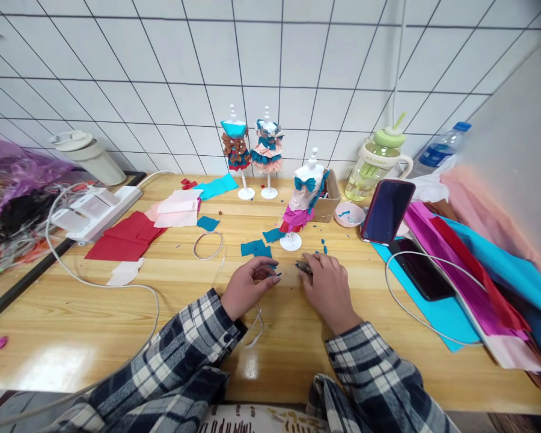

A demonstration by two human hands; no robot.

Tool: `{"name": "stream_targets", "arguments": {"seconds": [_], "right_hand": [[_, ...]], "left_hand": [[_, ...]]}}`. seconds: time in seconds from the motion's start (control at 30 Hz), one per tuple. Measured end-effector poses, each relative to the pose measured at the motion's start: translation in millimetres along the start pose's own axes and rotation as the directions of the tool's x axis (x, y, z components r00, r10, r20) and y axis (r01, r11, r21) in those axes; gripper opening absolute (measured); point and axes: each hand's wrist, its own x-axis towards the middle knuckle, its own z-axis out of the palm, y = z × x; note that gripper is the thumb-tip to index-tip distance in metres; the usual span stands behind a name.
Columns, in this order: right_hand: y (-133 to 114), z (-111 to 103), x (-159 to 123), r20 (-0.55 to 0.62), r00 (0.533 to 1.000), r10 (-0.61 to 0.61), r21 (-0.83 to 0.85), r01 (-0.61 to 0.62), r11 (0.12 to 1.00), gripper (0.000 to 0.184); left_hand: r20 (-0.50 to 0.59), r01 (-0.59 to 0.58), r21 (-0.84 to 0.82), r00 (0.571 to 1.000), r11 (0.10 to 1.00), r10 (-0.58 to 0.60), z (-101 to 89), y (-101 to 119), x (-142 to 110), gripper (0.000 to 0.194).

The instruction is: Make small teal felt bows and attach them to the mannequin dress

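Observation:
My left hand (251, 284) is raised a little over the table with curled fingers. A tiny dark bluish bit shows at its thumb tip, too small to name. My right hand (328, 288) lies on the tabletop, closed around a small dark metal tool (303, 267), mostly hidden by the fingers. Just beyond the hands stands a white mini dress form (291, 242) wearing a pale pink, magenta and red ruffled dress (299, 216) with a teal bow. Teal fabric pieces (255, 248) lie left of its base, and small teal scraps (323, 249) to its right.
Two more dressed mini forms (235, 147) stand by the tiled wall. A cardboard box (328, 207), pink dish (348, 214), propped phone (388, 210) and drink bottle (379, 165) are at right, near fabric strips (460, 264). Red cloth (125, 236) and a power strip (103, 210) lie left.

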Motion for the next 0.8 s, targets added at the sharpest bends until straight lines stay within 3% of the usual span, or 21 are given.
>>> {"name": "stream_targets", "arguments": {"seconds": [0.1,0.2,0.27,0.4,0.6,0.7,0.8], "right_hand": [[-5.7,2.6,-1.1,-0.073,0.995,-0.072,0.206,0.085,0.975,0.031],[-13.8,6.0,-3.1,0.027,0.991,-0.127,0.512,0.096,0.854,0.02],[-18.3,7.9,-4.2,0.078,0.988,-0.13,0.621,0.054,0.782,0.018],[-20.7,9.0,-4.2,0.083,0.991,-0.103,0.649,0.025,0.761,0.011],[-14.1,7.6,-1.9,0.047,0.999,-0.026,0.637,-0.01,0.77,0.014],[-13.6,5.7,-1.5,0.026,0.997,-0.076,0.624,0.043,0.78,0.013],[-15.5,3.6,-1.5,0.004,0.989,-0.15,0.615,0.115,0.78,0.01]], "left_hand": [[-0.021,-0.042,0.057,0.999,0.997,0.044,0.3,1.4,-2.4,0.036],[-0.011,-0.07,0.071,0.997,0.995,0.071,1.4,2.3,-5.4,0.037],[0.006,-0.082,0.068,0.997,0.994,0.082,2.4,2.0,-6.9,0.037],[-0.002,-0.052,0.016,0.999,0.999,0.052,3.2,1.3,-7.3,0.038],[0.038,0.055,-0.151,0.998,0.987,-0.05,-1.2,2.6,-3.3,0.048],[0.116,0.184,-0.123,0.979,0.975,-0.17,-2.3,3.8,-2.2,0.059],[0.212,0.271,-0.099,0.946,0.957,-0.246,-1.8,5.8,-2.0,0.05]]}}
